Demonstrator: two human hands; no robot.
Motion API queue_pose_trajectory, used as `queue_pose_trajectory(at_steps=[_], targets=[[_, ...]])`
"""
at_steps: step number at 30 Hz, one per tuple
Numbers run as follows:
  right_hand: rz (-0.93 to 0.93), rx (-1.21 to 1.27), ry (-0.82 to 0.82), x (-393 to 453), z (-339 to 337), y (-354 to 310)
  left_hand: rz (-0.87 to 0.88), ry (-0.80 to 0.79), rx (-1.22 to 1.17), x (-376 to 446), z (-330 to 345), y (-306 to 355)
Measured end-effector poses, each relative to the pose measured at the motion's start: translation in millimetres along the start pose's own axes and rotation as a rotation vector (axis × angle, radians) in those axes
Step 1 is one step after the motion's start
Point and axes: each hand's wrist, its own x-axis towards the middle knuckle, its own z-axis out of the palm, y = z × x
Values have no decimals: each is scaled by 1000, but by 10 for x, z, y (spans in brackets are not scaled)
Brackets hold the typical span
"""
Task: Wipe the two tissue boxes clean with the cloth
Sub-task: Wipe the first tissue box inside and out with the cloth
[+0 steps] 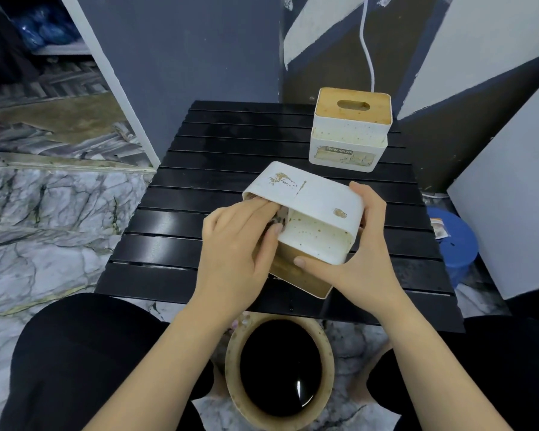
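1. Head view looks down on a black slatted table [199, 194] with two tissue boxes on or above it.
2. The near white plastic tissue box with a wooden lid [308, 219] is held tipped over above the table's near middle; its lid faces down toward the person and its stained base faces up and away. Its long axis runs from upper left to lower right.
3. The right hand [355, 259] grips the box's right end, fingers curled over the far edge and thumb pressed on the speckled near side.
4. The left hand [234, 244] presses at the box's left end, its fingers curled round a grey cloth [279, 217], of which only a scrap shows.
5. The second white tissue box with a bamboo slotted lid [350, 132] stands upright at the table's far right corner, slot upward, label facing the person.
6. A tan round bin with dark liquid [279, 368] sits on the floor between the knees.
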Motion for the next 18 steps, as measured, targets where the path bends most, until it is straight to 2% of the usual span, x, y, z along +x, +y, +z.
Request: queue_pose_trajectory(at_steps=[11,18], targets=[[32,24,-8,-29,0,-22,-36,95,59,-277,-156,95],[48,81,-52,-50,15,15,27,59,40,-432,-75,305]])
